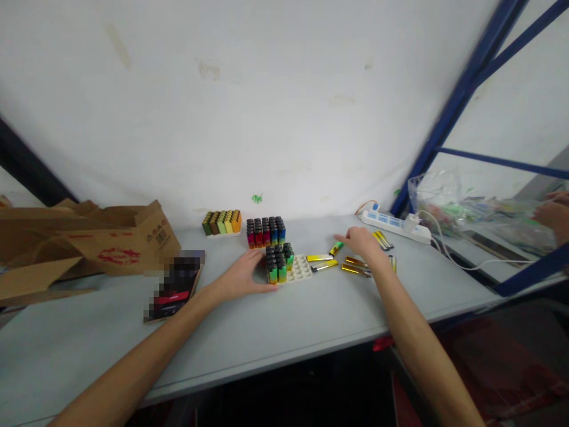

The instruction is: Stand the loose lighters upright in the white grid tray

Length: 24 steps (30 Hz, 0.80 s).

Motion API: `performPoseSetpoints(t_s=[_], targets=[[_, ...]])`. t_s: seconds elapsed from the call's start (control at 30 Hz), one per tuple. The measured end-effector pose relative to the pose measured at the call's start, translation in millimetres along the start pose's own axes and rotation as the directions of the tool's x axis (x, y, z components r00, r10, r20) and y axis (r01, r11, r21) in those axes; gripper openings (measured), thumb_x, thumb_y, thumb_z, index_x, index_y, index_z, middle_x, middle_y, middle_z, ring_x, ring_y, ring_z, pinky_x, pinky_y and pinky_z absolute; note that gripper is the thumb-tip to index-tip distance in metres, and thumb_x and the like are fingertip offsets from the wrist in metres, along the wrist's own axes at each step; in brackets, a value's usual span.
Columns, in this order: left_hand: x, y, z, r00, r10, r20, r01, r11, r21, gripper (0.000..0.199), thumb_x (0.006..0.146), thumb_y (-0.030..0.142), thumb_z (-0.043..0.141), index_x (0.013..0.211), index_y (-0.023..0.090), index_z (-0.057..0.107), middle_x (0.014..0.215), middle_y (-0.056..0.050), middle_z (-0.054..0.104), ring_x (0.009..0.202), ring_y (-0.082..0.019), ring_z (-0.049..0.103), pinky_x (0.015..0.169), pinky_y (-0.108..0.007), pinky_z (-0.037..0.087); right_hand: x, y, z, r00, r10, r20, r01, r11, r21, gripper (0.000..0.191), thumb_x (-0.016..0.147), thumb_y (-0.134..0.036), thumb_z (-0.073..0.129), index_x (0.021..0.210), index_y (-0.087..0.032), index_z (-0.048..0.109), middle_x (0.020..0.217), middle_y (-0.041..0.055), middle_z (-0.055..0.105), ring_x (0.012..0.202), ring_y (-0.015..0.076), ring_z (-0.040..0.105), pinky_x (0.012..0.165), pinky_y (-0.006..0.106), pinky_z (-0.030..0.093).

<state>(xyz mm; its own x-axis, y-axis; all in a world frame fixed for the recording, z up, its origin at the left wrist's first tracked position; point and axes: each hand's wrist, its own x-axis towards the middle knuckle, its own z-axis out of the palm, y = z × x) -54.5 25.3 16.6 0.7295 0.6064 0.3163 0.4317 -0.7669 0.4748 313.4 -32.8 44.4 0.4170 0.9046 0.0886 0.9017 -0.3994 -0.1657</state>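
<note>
Back from the table's (284, 338) front edge, the left hand (240, 276) is spread around the left end of a white holed tray (301, 270), thumb along its near edge. Upright disposable lighters (282, 273) fill the tray's left part; holes show toward its right edge. Right of the tray lie loose gold lighters (353, 270); just beyond them, the right hand (365, 244) seems to pinch a green-and-gold lighter (336, 248) by its green end. A light, firm pinch and a steadied tray should work best. Farther back, red and blue lighters (265, 232) stand packed.
</note>
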Motion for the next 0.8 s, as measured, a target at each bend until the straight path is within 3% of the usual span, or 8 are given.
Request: performPoseSetpoints(t_s=[0.17, 0.27, 0.4, 0.47, 0.53, 0.63, 0.73, 0.8], targets=[[0.1, -0.1, -0.6, 1.0, 0.01, 0.014, -0.01, 1.0, 0.024, 0.077, 0.066, 0.067, 0.083, 0.122, 0.018, 0.065, 0.128, -0.016, 0.069, 0.122, -0.039, 0.063, 0.111, -0.052, 0.05, -1.9, -4.2, 10.3, 0.995, 0.036, 0.093, -0.032, 0.998, -0.051, 0.072, 0.091, -0.073, 0.053, 0.103, -0.007, 0.077, 0.104, 0.0302, 0.075, 0.1, 0.0355, 0.073, 0.082, 0.038, 0.051], [-0.3, -0.2, -0.6, 1.0, 0.021, 0.007, -0.021, 0.999, 0.026, 0.075, 0.066, 0.068, 0.082, 0.12, 0.018, 0.066, 0.127, -0.016, 0.069, 0.122, -0.038, 0.063, 0.11, -0.05, 0.051, 1.8, -6.4, 14.9, 0.995, -0.015, 0.097, 0.016, 1.0, -0.004, 0.049, 0.096, -0.054, 0.057, 0.098, -0.009, 0.075, 0.102, 0.0265, 0.076, 0.098, 0.0326, 0.074, 0.082, 0.035, 0.051], [-0.6, 0.8, -0.9, 1.0, 0.014, 0.004, -0.014, 1.0, 0.02, 0.076, 0.067, 0.065, 0.083, 0.123, 0.018, 0.065, 0.13, -0.016, 0.068, 0.123, -0.039, 0.063, 0.111, -0.052, 0.049, 10.1, -4.1, 17.6, 0.995, -0.073, -0.062, 0.084, 0.975, 0.205, 0.02, 0.095, -0.032, 0.061, 0.098, -0.013, 0.066, 0.1, 0.0206, 0.075, 0.094, 0.028, 0.073, 0.081, 0.034, 0.051], [-0.5, 2.0, -1.6, 1.0, 0.012, 0.003, -0.012, 1.0, 0.018, 0.076, 0.066, 0.065, 0.083, 0.123, 0.019, 0.065, 0.129, -0.016, 0.069, 0.123, -0.039, 0.063, 0.112, -0.052, 0.049, 11.4, -5.2, 16.7, 0.989, -0.103, -0.11, 0.144, 0.862, 0.485, 0.021, 0.097, -0.037, 0.059, 0.102, -0.017, 0.057, 0.093, 0.0136, 0.074, 0.081, 0.023, 0.073, 0.076, 0.033, 0.052], [-0.4, 3.2, -2.2, 1.0, 0.017, 0.002, -0.018, 1.0, 0.015, 0.076, 0.067, 0.066, 0.083, 0.124, 0.019, 0.065, 0.129, -0.015, 0.069, 0.123, -0.039, 0.063, 0.112, -0.052, 0.049, 8.7, -10.7, 14.8, 0.977, -0.178, -0.118, 0.204, 0.614, 0.763, 0.032, 0.097, -0.05, 0.058, 0.105, -0.021, 0.047, 0.09, 0.0066, 0.072, 0.069, 0.0182, 0.07, 0.068, 0.031, 0.053], [-0.5, 3.8, -2.2, 1.0, 0.017, 0.005, -0.017, 1.0, 0.016, 0.076, 0.067, 0.065, 0.083, 0.124, 0.019, 0.064, 0.129, -0.015, 0.069, 0.124, -0.039, 0.063, 0.112, -0.051, 0.049, -1.2, -26.9, 11.3, 0.93, -0.334, -0.152, 0.25, 0.273, 0.929, 0.045, 0.091, -0.065, 0.059, 0.106, -0.026, 0.04, 0.087, -0.0005, 0.069, 0.061, 0.0131, 0.063, 0.059, 0.027, 0.049], [-0.7, 1.9, -0.9, 1.0, 0.007, 0.006, -0.007, 1.0, 0.026, 0.079, 0.066, 0.065, 0.084, 0.125, 0.018, 0.064, 0.132, -0.017, 0.067, 0.126, -0.04, 0.061, 0.114, -0.052, 0.048, -12.4, -46.3, 8.7, 0.908, -0.379, -0.181, 0.248, 0.138, 0.959, 0.046, 0.089, -0.066, 0.062, 0.104, -0.028, 0.041, 0.067, -0.0092, 0.054, 0.052, 0.0096, 0.046, 0.051, 0.021, 0.036], [-0.8, 0.2, 0.1, 1.0, 0.003, 0.014, -0.003, 0.999, 0.034, 0.079, 0.066, 0.066, 0.083, 0.125, 0.017, 0.063, 0.134, -0.018, 0.066, 0.128, -0.041, 0.06, 0.114, -0.053, 0.047, -18.0, -56.9, 8.7, 0.923, -0.348, -0.164, 0.223, 0.138, 0.965, 0.044, 0.089, -0.067, 0.06, 0.097, -0.026, 0.046, 0.06, -0.0108, 0.041, 0.049, 0.0089, 0.036, 0.047, 0.021, 0.028]])
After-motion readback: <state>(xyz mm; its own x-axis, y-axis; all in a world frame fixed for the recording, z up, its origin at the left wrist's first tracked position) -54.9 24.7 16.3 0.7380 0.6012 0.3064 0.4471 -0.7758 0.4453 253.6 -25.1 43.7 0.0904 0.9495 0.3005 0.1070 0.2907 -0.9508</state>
